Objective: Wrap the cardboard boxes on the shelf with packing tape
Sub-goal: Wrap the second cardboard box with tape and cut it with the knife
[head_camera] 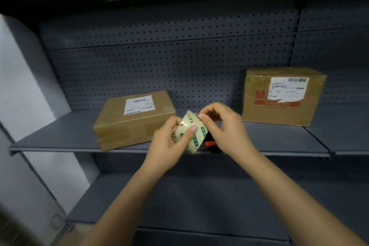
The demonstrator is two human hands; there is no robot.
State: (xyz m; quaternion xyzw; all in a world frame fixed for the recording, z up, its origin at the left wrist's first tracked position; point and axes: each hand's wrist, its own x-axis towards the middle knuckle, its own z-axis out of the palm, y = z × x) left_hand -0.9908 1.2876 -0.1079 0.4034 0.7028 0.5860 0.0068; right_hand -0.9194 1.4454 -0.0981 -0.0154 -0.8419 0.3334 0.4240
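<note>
- Nearest, a dark grey lower metal shelf [199, 195] runs under both bare forearms.
- Above it, the left hand [165, 144] grips the pale, translucent roll of packing tape [188, 123] printed in green and red, thumb curled across its outer face. The roll is in the air at the front edge of the dark grey upper metal shelf [60, 136].
- The right hand [225, 128] has its fingertips [200, 116] pinched together on the roll's upper rim, probably hunting the loose end.
- The roll should be light and stiff around its core, with a glossy, slippery face. It is best held through the core or across its width, leaving the free end to the other hand. Once peeled, the film will likely be thin, sticky and quick to fold onto itself.
- Just behind the roll, a small black and red object [211, 144] lies on the upper shelf; what it is cannot be told.
- Farther left, a flat brown cardboard box [119, 126] with a white label lies on that shelf, tape patches already on its near side.
- Farther right, well apart from the flat box, a taller brown cardboard box [257, 110] with red print and a torn white label looks glossy.
- Both boxes look rigid; their weight cannot be judged.
- Farthest, a dark perforated back panel [179, 56].
</note>
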